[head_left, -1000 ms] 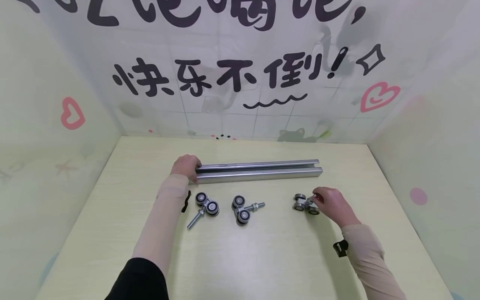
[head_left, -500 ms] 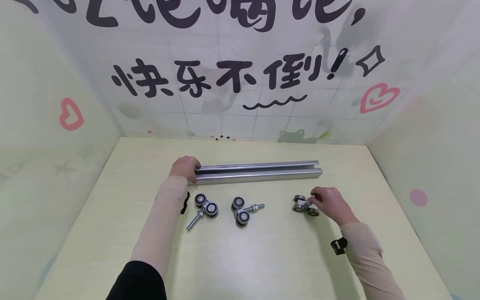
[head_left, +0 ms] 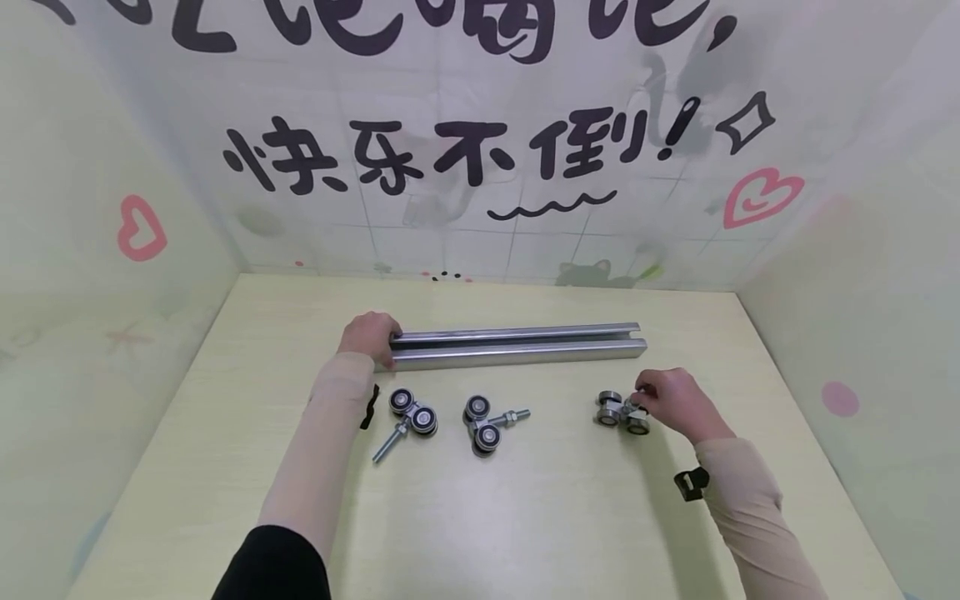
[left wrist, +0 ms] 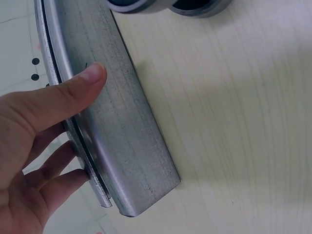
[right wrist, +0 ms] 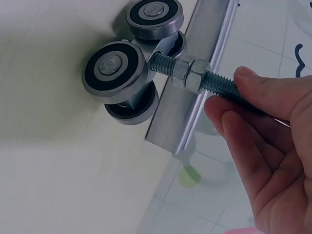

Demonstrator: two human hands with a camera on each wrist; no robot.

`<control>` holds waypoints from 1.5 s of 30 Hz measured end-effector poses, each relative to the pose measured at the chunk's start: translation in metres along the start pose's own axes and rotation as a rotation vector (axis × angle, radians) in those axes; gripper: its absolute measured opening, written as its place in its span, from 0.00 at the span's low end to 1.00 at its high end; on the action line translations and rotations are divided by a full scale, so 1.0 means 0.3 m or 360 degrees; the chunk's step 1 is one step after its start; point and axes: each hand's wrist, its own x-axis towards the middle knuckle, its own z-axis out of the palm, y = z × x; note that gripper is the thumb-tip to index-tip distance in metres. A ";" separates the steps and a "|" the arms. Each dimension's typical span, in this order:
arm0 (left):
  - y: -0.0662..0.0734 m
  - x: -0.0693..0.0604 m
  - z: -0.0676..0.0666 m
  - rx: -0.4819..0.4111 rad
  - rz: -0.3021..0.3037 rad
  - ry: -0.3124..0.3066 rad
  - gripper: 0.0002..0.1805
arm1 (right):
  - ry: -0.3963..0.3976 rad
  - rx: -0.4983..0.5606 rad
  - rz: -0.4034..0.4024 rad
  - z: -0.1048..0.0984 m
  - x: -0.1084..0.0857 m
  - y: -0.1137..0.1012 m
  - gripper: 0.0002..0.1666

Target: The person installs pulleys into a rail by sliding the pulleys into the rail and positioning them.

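A metal C-shaped rail (head_left: 517, 354) lies across the table, its slotted side facing up. My left hand (head_left: 369, 337) grips its left end; in the left wrist view the thumb presses the side wall (left wrist: 114, 112) and the fingers curl at the slotted face. My right hand (head_left: 677, 402) pinches the threaded bolt (right wrist: 223, 85) of a roller trolley (head_left: 622, 414) between thumb and fingers. That trolley has two pairs of wheels (right wrist: 114, 70) and two nuts on its bolt. It is near the rail's right end, on the near side.
Two more roller trolleys lie on the table in front of the rail: one (head_left: 412, 412) with its bolt toward me, the other (head_left: 483, 425) with its bolt pointing right. Printed fabric walls (head_left: 442, 250) border the table (head_left: 480, 533) at the back and both sides.
My right hand shifts slightly left, then back to the right with the trolley in its pinch. The left hand and rail stay nearly still.
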 end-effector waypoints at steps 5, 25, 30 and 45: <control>-0.007 0.008 0.004 0.0007 0.0014 0.0004 0.33 | 0.0028 -0.0055 -0.0006 -0.039 0.005 0.029 0.04; -0.012 0.017 0.009 -0.0021 -0.0012 -0.0013 0.34 | -0.0195 -0.0136 0.0165 -0.155 0.040 0.202 0.06; -0.010 0.012 0.008 -0.0028 -0.0009 -0.0022 0.35 | -0.0192 -0.0131 0.0205 -0.160 0.050 0.234 0.05; -0.017 0.019 0.013 -0.0021 -0.0012 -0.0030 0.36 | -0.0193 -0.0232 0.0237 -0.193 0.123 0.269 0.06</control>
